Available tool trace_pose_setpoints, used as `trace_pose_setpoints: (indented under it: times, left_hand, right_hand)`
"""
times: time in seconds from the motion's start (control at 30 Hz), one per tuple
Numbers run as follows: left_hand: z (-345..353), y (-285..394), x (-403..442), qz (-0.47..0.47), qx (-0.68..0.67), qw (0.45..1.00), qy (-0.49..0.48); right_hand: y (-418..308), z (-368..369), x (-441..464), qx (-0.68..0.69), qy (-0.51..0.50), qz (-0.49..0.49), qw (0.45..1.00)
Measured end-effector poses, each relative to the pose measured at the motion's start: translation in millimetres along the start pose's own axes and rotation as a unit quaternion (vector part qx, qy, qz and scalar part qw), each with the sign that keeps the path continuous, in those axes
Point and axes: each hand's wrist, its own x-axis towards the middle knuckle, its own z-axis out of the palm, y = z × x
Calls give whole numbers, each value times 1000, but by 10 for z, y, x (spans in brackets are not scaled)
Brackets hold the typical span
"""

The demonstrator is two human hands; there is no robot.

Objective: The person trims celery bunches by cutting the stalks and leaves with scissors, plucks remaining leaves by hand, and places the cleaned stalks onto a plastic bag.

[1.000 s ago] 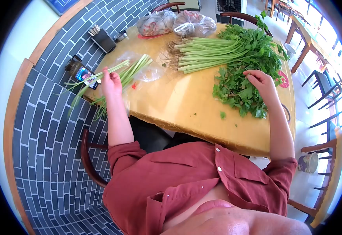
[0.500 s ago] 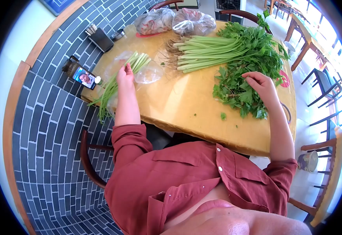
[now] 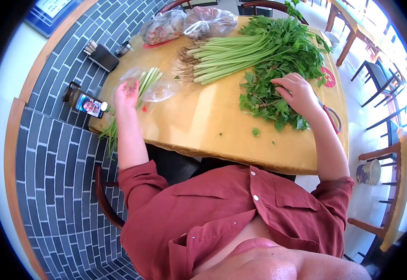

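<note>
My left hand (image 3: 126,95) is at the table's left side, fingers loosely curved and apart, beside a small bunch of trimmed green stalks (image 3: 150,77). The stalks lie on a clear plastic bag (image 3: 162,91), and their thin ends (image 3: 111,135) hang over the table edge. My right hand (image 3: 296,91) is over a heap of leafy celery tops (image 3: 271,100), its fingertips at the leaves, with a gap between thumb and fingers. Behind it lies a large bunch of celery (image 3: 236,56), roots (image 3: 187,63) pointing left.
Two filled plastic bags (image 3: 208,22) sit at the back of the yellow table (image 3: 189,126). At left stand a phone (image 3: 89,106) and a black chopstick holder (image 3: 103,57). A red-handled tool, apparently scissors (image 3: 332,119), lies at the right edge. A brick wall (image 3: 59,172) borders the left.
My left hand has moved away from the stalks to their left, and its fingers have spread. My right hand has lowered towards the leaves. The whole view has shifted slightly.
</note>
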Motion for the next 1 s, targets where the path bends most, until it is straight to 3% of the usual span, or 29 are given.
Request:
trace_pose_setpoints:
  times: [0.03,0.13,0.23,0.3,0.37,0.43,0.53,0.77,0.87,1.0]
  left_hand:
    - [-56,53,25,-2,83,996,-30]
    - [123,-24,-50,105,177,978,-35]
    - [485,-420,-346,141,287,920,-225]
    - [782,-815,-650,159,425,835,-313]
    - [906,-1192,-628,241,605,630,-423]
    - [1033,-1502,-660,308,753,412,-410]
    - [1026,-1916,-499,398,782,254,-407]
    - [1074,-2177,-619,360,835,221,-353]
    - [1088,-2183,-551,368,839,142,-376]
    - [1069,-2224,-642,393,808,206,-389]
  right_hand:
    - [7,18,-14,-34,-8,3,999]
    - [-8,54,-14,-104,-13,-20,994]
    - [-32,103,-27,-135,-20,-17,991]
    - [-70,109,-32,-138,-15,-14,990]
    - [-87,94,-28,-130,-6,-36,991]
    - [-85,88,-29,-121,2,-55,991]
    - [-49,87,-36,-112,10,-78,991]
    - [10,61,-36,-103,35,-94,990]
    - [39,78,-43,-102,37,-96,989]
    - [43,86,-46,-99,44,-98,989]
